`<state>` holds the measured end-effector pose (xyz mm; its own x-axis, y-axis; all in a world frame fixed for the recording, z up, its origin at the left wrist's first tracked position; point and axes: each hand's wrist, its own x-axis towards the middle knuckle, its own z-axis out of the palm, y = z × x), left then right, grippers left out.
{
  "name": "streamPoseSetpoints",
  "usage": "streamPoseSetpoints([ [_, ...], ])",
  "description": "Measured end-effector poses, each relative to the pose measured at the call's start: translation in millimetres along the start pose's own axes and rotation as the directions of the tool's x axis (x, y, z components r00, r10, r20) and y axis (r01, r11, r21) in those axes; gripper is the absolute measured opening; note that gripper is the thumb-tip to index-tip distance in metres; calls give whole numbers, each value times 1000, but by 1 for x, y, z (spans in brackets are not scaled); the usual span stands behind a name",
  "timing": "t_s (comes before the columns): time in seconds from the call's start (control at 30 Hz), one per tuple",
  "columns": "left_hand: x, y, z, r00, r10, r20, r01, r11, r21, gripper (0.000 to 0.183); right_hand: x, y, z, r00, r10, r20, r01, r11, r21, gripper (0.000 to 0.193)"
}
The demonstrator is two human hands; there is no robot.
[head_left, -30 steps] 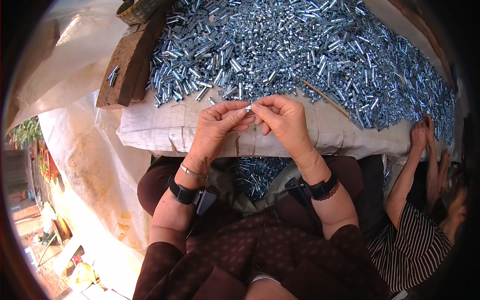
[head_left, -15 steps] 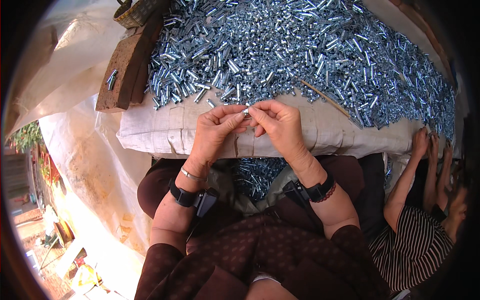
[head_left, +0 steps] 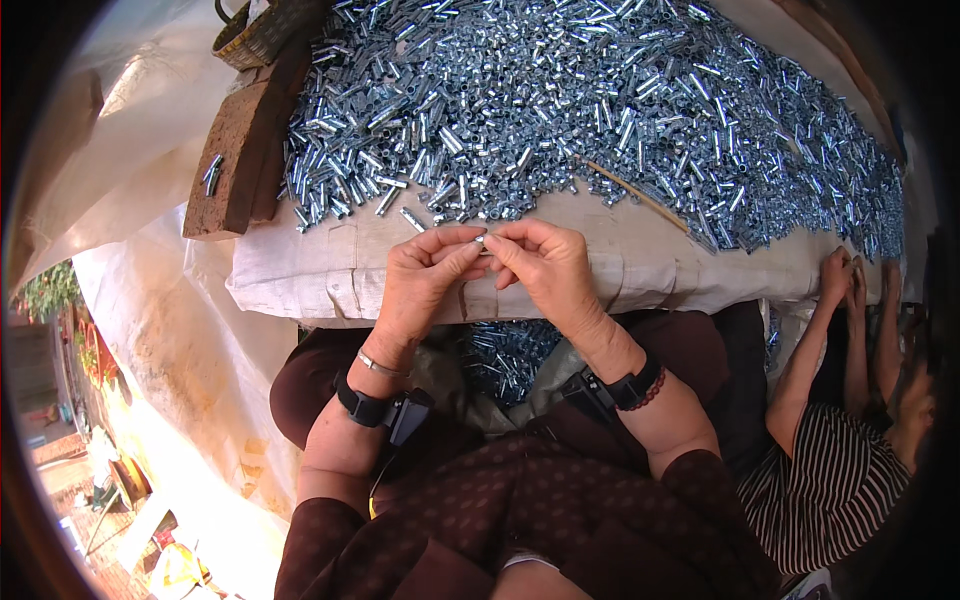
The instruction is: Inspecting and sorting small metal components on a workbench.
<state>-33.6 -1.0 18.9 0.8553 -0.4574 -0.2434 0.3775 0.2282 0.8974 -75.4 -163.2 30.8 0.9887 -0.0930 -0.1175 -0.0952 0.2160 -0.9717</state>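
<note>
My left hand (head_left: 425, 275) and my right hand (head_left: 550, 270) meet above the near edge of a cloth-covered table (head_left: 300, 275). Thumb and fingers of both hands pinch a small shiny metal sleeve (head_left: 481, 239) between them, mostly covered by the fingertips. Just beyond my fingers spreads a wide heap of loose silvery metal sleeves (head_left: 560, 120), some long and some short. One longer metal tube (head_left: 411, 218) lies by itself on the cloth near my left fingertips.
A thin wooden stick (head_left: 640, 192) lies along the heap's near side. At the left a brown block (head_left: 225, 185) carries a few tubes, with a wicker basket (head_left: 245, 42) behind it. More metal parts (head_left: 510, 350) lie below, between my knees. A co-worker's hand (head_left: 836, 275) is at the right edge.
The whole view has shifted slightly. Both my hands keep their pinch on the small metal sleeve, with only slight finger movement. At the right, the co-workers' hands have moved a little.
</note>
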Motion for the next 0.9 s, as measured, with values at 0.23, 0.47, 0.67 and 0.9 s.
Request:
streamPoseSetpoints([
  [0.23, -17, 29, -1, 974, -119, 195, 69, 967, 245, 21, 4, -16, -29, 996, 3, 88, 10, 989, -151, 14],
  [0.47, -5, 24, -12, 997, 81, -12, -58, 800, 597, 12, 22, -3, -65, 966, -191, -171, 68, 834, -547, 10],
  [0.67, 5, 17, -29, 815, 562, -143, -171, 469, 866, 15, 26, 4, -36, 927, -372, -39, 213, 610, -764, 10],
  [0.9, 7, 10, -21, 905, 426, 6, -134, 272, 953, 19, 34, 17, -31, 899, -433, -61, 151, 439, -886, 10],
])
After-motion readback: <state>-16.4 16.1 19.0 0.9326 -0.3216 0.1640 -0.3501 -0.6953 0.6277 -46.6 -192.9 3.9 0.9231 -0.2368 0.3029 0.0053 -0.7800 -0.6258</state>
